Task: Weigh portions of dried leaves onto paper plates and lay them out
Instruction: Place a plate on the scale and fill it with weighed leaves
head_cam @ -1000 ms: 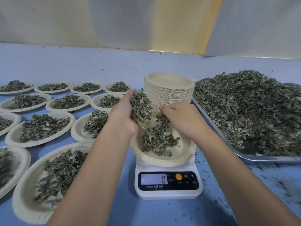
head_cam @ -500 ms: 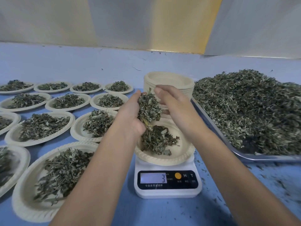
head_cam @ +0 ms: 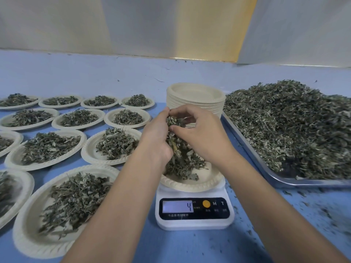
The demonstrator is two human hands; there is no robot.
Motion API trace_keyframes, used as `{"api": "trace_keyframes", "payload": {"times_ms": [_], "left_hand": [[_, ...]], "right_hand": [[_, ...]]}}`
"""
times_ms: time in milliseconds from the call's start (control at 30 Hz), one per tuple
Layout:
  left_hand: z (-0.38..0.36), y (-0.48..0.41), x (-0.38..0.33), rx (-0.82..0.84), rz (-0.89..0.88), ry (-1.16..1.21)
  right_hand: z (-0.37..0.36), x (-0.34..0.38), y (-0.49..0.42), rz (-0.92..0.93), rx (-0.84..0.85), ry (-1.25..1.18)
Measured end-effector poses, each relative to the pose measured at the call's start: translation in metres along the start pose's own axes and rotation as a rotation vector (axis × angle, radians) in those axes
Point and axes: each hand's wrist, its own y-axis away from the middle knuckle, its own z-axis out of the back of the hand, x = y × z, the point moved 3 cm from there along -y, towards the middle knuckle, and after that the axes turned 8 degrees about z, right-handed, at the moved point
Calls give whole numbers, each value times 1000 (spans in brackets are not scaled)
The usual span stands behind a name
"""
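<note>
Paper plate (head_cam: 190,185) sits on scale (head_cam: 193,223), reading 4. Above it we cup leaves (head_cam: 179,147) in left hand (head_cam: 155,137); right hand (head_cam: 201,135) fingers pinch the same clump. Tray (head_cam: 313,183) edge close at 3, filled plates (head_cam: 114,162) crowd 9, bare table (head_cam: 114,76) at 12.

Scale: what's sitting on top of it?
A plate with a pile of leaves. The left hand and right hand, gripping more leaves, cover the plate's far side, so that part is hidden.
</note>
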Motion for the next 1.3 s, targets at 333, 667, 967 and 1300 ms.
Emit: {"api": "trace_keyframes", "payload": {"times_ms": [333,667,967,1300], "left_hand": [[2,-7,2,29,-7,100],[8,-13,-2,-34,-49,163],[9,-7,-4,-19,-49,203],[-9,10,0,91,13,181]], "right_hand": [[10,-12,-5,-144,-102,-168],[17,-24,-6,-240,-106,-92],[17,-24,-8,-195,-221,-192],[-2,-12,-2,-89,-86,-194]]}}
